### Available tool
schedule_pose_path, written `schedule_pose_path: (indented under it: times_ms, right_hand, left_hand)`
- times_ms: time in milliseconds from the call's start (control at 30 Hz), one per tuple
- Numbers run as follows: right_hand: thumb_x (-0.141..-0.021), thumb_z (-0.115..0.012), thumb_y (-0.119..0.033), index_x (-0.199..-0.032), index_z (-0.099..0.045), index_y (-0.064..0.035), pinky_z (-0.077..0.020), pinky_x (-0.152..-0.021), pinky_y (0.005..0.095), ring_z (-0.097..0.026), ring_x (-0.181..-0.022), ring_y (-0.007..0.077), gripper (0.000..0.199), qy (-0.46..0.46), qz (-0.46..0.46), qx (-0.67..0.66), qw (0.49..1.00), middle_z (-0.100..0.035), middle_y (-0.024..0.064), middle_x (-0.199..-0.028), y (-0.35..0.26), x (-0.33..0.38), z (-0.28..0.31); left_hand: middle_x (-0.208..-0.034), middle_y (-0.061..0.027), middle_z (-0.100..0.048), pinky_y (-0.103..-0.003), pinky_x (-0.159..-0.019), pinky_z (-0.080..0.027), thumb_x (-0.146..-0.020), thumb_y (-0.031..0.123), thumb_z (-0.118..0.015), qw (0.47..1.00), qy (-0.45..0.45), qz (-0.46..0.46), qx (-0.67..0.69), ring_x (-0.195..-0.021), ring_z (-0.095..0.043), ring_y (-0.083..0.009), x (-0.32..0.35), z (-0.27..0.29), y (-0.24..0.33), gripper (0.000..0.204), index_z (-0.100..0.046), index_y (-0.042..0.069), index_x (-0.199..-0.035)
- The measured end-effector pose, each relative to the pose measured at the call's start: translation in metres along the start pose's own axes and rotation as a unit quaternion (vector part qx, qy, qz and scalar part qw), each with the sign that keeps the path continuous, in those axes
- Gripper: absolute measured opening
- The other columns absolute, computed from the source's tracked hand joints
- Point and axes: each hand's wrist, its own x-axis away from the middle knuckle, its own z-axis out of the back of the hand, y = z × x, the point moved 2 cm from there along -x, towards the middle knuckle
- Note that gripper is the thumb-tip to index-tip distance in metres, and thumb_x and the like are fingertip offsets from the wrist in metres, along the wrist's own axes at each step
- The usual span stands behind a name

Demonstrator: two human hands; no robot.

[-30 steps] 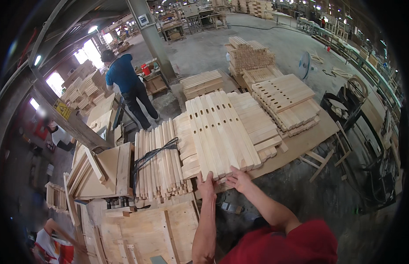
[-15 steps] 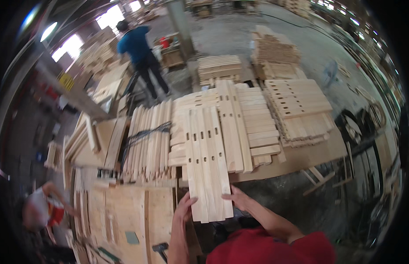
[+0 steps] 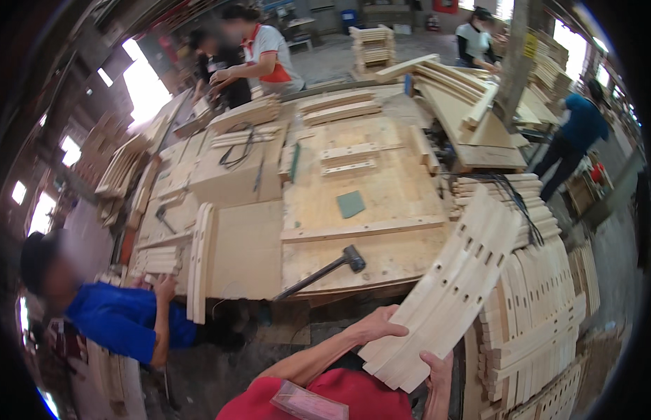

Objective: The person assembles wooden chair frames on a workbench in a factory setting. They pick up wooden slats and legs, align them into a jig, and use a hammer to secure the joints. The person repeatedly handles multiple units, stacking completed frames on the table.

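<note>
1. The left hand (image 3: 378, 325) and right hand (image 3: 437, 367) were both closed on the near end of a bundle of slats (image 3: 444, 294), fingers wrapped around its edges.
2. The slats were curved, slotted pale wood, held tilted over the stack (image 3: 542, 315), off the table's (image 3: 367, 203) near right corner. They looked stiff, fairly light and smooth, liable to slide apart; gripping both long edges seemed best.
3. A hammer (image 3: 325, 269) lay near the table's near edge.
</note>
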Motion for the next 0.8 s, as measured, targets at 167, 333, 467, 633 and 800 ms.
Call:
schedule_pose_path:
  times_ms: [167, 333, 467, 633, 800]
  right_hand:
    - [-0.072, -0.077, 0.001, -0.144, -0.045, 0.0045, -0.0508, -0.103, 0.0402, -0.062, -0.119, 0.0274, 0.079, -0.191, -0.133, 0.077, 0.97, -0.06, 0.0145, -0.133, 0.041, -0.038, -0.109]
    - [-0.072, -0.079, 0.003, -0.143, -0.049, 0.0007, -0.0475, -0.105, 0.0374, -0.059, -0.121, 0.0226, 0.077, -0.319, -0.195, 0.136, 0.917, -0.061, 0.0118, -0.133, 0.14, -0.064, -0.231]
    - [-0.074, -0.079, 0.003, -0.142, -0.05, 0.0005, -0.0475, -0.105, 0.0369, -0.059, -0.121, 0.0217, 0.074, -0.337, -0.219, 0.136, 0.906, -0.062, 0.0119, -0.132, 0.222, -0.073, -0.308]
    - [-0.078, -0.079, -0.002, -0.138, -0.054, 0.0007, -0.0517, -0.098, 0.036, -0.065, -0.111, 0.0227, 0.065, -0.298, -0.205, 0.145, 0.921, -0.068, 0.0141, -0.122, 0.316, -0.092, -0.361]
    - [-0.085, -0.081, -0.02, -0.14, -0.056, 0.0006, -0.0537, -0.097, 0.0386, -0.065, -0.115, 0.0246, 0.064, -0.165, -0.396, 0.085, 0.899, -0.066, 0.0142, -0.129, 0.362, -0.072, -0.353]
  left_hand:
    - [-0.124, -0.0108, -0.067, -0.033, -0.097, -0.052, -0.082, 0.011, -0.079, 0.965, 0.23, -0.042, 0.116, -0.11, -0.064, -0.0168, 0.122, 0.082, -0.023, 0.06, -0.056, -0.004, -0.135]
    - [-0.124, -0.0123, -0.067, -0.037, -0.095, -0.055, -0.082, 0.01, -0.08, 0.903, 0.352, -0.064, 0.239, -0.109, -0.067, -0.0206, 0.229, 0.175, -0.079, 0.062, -0.055, -0.004, -0.136]
    - [-0.123, -0.0142, -0.068, -0.04, -0.093, -0.057, -0.078, 0.013, -0.081, 0.877, 0.363, -0.082, 0.304, -0.105, -0.07, -0.0256, 0.276, 0.252, -0.111, 0.065, -0.055, -0.004, -0.136]
    - [-0.122, -0.0132, -0.068, -0.042, -0.091, -0.058, -0.08, 0.013, -0.081, 0.892, 0.309, -0.049, 0.326, -0.105, -0.069, -0.0253, 0.287, 0.347, -0.144, 0.064, -0.055, -0.002, -0.137]
    - [-0.122, -0.0132, -0.068, -0.043, -0.091, -0.058, -0.083, 0.019, -0.081, 0.887, 0.351, -0.009, 0.3, -0.105, -0.069, -0.0273, 0.295, 0.361, -0.186, 0.063, -0.055, -0.001, -0.136]
